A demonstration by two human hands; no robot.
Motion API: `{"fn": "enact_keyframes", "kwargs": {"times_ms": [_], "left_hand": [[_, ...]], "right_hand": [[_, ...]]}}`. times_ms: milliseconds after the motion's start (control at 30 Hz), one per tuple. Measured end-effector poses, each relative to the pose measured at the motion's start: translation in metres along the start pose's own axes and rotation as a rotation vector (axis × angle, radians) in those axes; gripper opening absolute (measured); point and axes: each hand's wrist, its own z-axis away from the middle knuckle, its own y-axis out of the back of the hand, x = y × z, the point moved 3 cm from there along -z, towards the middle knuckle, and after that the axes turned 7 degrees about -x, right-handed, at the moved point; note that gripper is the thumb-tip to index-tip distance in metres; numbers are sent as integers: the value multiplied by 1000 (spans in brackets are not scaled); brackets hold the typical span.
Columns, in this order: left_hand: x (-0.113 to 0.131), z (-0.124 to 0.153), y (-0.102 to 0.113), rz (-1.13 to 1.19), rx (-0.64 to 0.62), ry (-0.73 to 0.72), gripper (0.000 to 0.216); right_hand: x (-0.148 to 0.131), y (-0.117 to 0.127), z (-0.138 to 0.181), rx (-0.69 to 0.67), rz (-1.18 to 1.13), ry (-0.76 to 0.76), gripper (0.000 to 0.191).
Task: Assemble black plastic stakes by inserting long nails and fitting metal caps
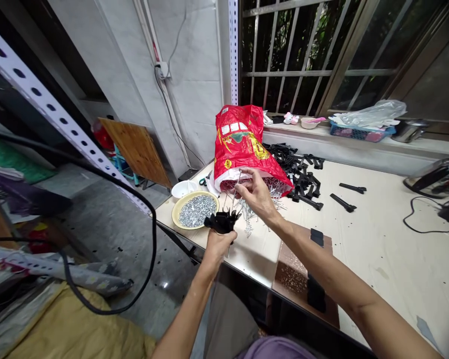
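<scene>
My left hand is closed round a bundle of black plastic pieces, held upright over the table's near edge. My right hand is just above and behind it, pinching a thin metal pin between thumb and fingers. Loose metal pins lie scattered on the table below the right hand, in front of a red printed bag lying on its side with its mouth toward me.
A yellow dish of small silver screws and a white bowl sit left of the bag. Black plastic parts are heaped behind it. Cables and a metal appliance are far right. A black cable hangs at left.
</scene>
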Motion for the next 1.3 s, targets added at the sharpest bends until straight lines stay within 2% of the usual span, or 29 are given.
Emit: {"fn": "enact_keyframes", "kwargs": {"times_ms": [133,333,400,500,567,633,700,833,933,1033,1100,1200,1300], "left_hand": [[2,-3,-4,-121,15,-34,11],[4,-5,-1,-144,10,-52,18],[6,-4,3,-125,12,-57,19],[9,2,14,-118,39,-62,13],[12,7,24,-135,81,-89,11],[15,11,32,-201,148,-126,11],[16,13,38,-317,228,-151,12],[13,12,39,-504,282,-117,9],[10,11,38,-545,271,-70,9],[9,10,40,-441,234,-52,11],[9,10,40,-315,170,-60,10],[13,8,34,-174,43,-77,10],[17,6,23,-164,-65,-75,8]], "right_hand": [[-11,-17,13,-43,-102,18,36],[-5,-28,25,-153,-6,-1,27],[-4,-27,23,-196,25,43,25],[4,-19,12,-156,186,70,25],[22,-16,5,-167,440,-105,28],[47,-20,5,-270,697,-353,30],[70,-31,10,-378,842,-520,28],[95,-57,23,-402,924,-580,17],[97,-60,25,-386,950,-576,16],[85,-39,20,-336,945,-541,20],[66,-18,14,-275,887,-441,24],[21,12,3,-178,636,-80,21],[-24,28,-2,-231,501,221,19]]}}
